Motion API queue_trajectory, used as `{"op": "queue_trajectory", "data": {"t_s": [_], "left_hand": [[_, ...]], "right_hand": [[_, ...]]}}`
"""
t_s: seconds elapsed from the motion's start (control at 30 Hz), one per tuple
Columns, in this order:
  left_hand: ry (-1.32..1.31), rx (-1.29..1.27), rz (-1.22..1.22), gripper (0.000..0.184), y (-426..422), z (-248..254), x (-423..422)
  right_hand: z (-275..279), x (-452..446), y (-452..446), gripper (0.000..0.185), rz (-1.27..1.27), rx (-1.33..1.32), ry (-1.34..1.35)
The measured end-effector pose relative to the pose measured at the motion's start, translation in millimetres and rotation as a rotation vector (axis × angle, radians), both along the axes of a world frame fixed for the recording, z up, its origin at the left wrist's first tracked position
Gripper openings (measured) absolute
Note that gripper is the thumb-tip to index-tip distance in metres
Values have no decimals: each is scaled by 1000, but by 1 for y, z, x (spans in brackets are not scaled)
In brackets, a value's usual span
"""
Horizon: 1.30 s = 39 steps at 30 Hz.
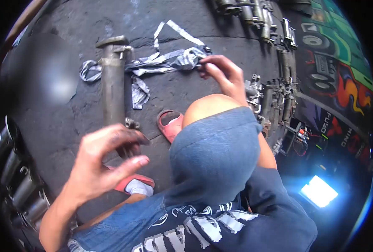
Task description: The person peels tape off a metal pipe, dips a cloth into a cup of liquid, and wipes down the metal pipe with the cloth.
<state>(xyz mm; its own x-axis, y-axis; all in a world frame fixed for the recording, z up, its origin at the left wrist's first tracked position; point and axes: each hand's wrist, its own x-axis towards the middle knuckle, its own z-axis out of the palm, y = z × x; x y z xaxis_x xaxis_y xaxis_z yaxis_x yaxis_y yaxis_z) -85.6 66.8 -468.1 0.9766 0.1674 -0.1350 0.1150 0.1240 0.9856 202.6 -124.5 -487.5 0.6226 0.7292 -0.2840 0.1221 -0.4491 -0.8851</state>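
Note:
A metal cylinder (113, 86), resembling an exhaust pipe part with a flange at its far end, lies on the dark floor. My left hand (104, 153) hovers at its near end, thumb and curled fingers apart, with nothing visible between them. Beyond the cylinder's body runs a crumpled grey-white cloth (165, 62), with one piece hanging toward me. By the cloth's right end is my right hand (225, 73), its fingers curled and the thumb close to the index finger. Whether it pinches the cloth or something small cannot be made out. Both hands have dark smudges.
Several metal pipe parts (284, 75) line the floor on the right, with more pipes (16, 168) at the left edge. A bright lamp (319, 191) shines at lower right beside a painted panel (333, 63). My feet in red slippers (169, 124) flank the work area.

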Motion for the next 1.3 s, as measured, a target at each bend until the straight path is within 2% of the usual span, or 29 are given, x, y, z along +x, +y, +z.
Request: {"op": "queue_trajectory", "data": {"t_s": [0.07, 0.13, 0.2, 0.27, 0.33, 0.37, 0.47, 0.53, 0.6, 0.77, 0.8, 0.87, 0.9, 0.93, 1.03, 1.07, 1.3], "left_hand": [[100, -25, 168, 28, 5, -7, -8], [139, -60, 218, 28, 7, -11, -11], [110, -28, 215, 27, 8, -15, -17], [82, 22, 267, 27, 7, -21, -13], [28, 136, 111, 27, 9, -18, -5], [6, 94, 133, 28, 4, -20, -2], [-74, 104, 180, 32, -15, -18, 5], [-70, 77, 197, 37, -24, -13, 4], [-38, -28, 269, 40, -25, -3, 6], [-11, -275, 352, 44, -27, 8, 15], [32, -313, 309, 47, -22, 6, 10], [6, -287, 311, 50, -20, 2, 3], [54, -311, 306, 55, -18, 2, 0], [218, -267, 264, 59, -14, 6, -7], [180, -242, 181, 59, -6, -8, -17], [158, -248, 204, 60, -6, -11, -21], [-38, -303, 361, 64, -14, -39, -32]], "right_hand": [[8, 0, -8, 17, 27, 8, 63], [6, 3, -19, 18, 43, -17, 21], [24, 5, -26, 18, -32, -56, -38], [54, -6, -32, 21, -232, 62, 73], [75, -14, -38, 28, -122, 255, 44], [83, -17, -41, 33, 5, 321, -19], [117, -33, -36, 38, 138, 58, -311], [126, -43, -34, 38, 48, 20, -314], [133, -47, -27, 39, 132, 39, -214], [146, -61, -3, 29, 123, -63, -89], [142, -65, 0, 29, 110, -76, -88], [132, -73, 4, 45, -29, 30, -32], [127, -74, 5, 44, -55, 106, 23], [123, -76, 4, 43, -80, 167, 53], [128, -68, -3, 35, 7, 124, 302], [129, -60, -6, 28, 71, 122, 489], [118, -52, -26, 27, -36, 37, 415]]}}
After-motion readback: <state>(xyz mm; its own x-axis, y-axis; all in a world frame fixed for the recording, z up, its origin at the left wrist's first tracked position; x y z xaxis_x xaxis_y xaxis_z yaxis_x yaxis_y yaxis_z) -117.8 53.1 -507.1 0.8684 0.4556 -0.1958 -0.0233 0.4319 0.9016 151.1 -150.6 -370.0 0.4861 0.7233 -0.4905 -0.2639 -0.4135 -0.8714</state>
